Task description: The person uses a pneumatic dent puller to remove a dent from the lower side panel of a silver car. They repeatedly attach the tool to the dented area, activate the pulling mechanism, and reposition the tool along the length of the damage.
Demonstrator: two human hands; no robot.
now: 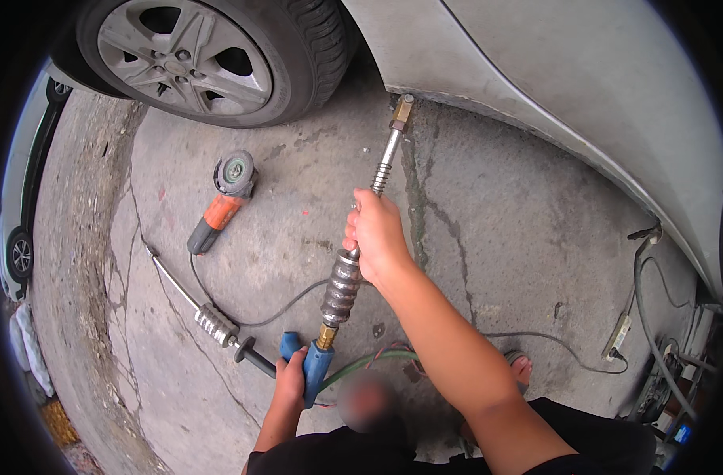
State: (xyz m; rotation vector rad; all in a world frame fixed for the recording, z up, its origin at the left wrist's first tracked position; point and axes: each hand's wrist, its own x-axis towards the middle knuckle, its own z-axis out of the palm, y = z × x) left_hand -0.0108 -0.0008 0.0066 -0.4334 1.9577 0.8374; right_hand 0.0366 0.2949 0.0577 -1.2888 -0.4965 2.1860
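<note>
My right hand [375,232] is closed around the steel shaft of a slide hammer, just above its ribbed metal weight [342,286]. My left hand [291,375] grips the tool's blue handle [319,364] at the lower end, below a brass fitting [327,335]. The tool's tip [403,112] reaches the lower edge of the pale car body panel [551,71]; whether it is attached I cannot tell. A second slide hammer [216,324] with a black handle lies on the concrete at the left, near an orange angle grinder [221,209].
A car wheel [179,67] stands at the top left. Cables and a green hose [353,362] run across the ground. A power strip [617,336] lies at the right among hoses. Another car [25,182] and pale bags [30,352] are at the far left.
</note>
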